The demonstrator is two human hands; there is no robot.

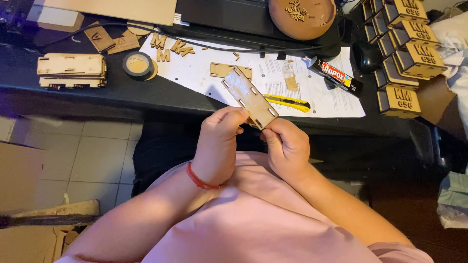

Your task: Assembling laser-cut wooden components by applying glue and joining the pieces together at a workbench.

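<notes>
Gripping a slotted wooden panel (pixel 250 97) between them, left hand (pixel 220 139) and right hand (pixel 287 146) pinch its near edge; inspection appears underway. Glue tube (pixel 335 76) lies beyond the right hand, likely needed next.

Worktop (pixel 122 92) dark; yellow utility knife (pixel 287 103) on white paper sheet (pixel 204 73); tape roll (pixel 138 65) left; glue tube (pixel 335 75); stacked wooden boxes (pixel 404 48) right; round bowl (pixel 302 17) w/ small cut pcs.
</notes>
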